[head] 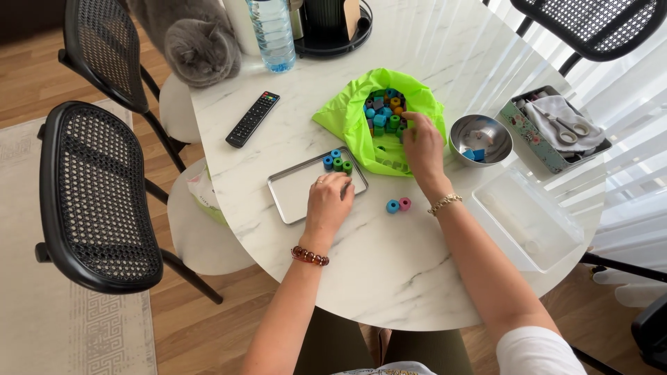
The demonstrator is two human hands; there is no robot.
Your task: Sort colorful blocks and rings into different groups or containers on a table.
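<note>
A bright green cloth bag (pixel 347 114) lies open on the white marble table, holding several coloured beads (pixel 384 111). My right hand (pixel 422 147) reaches into the bag's opening, fingers among the beads; whether it grips one I cannot tell. My left hand (pixel 328 203) rests on the edge of a flat metal tray (pixel 295 191), fingertips beside a row of blue and green beads (pixel 338 162) in the tray's far corner. A blue bead (pixel 392 206) and a pink bead (pixel 405 203) lie on the table between my wrists.
A small metal bowl (pixel 490 132) with blue pieces, a floral tin (pixel 535 135) with scissors (pixel 564 129) and cloth, and a clear plastic box (pixel 524 222) sit to the right. A remote control (pixel 253 119), water bottle (pixel 272 35), round black tray (pixel 333 43) and grey cat (pixel 198 48) are at the far side. Black chairs (pixel 94 198) stand left.
</note>
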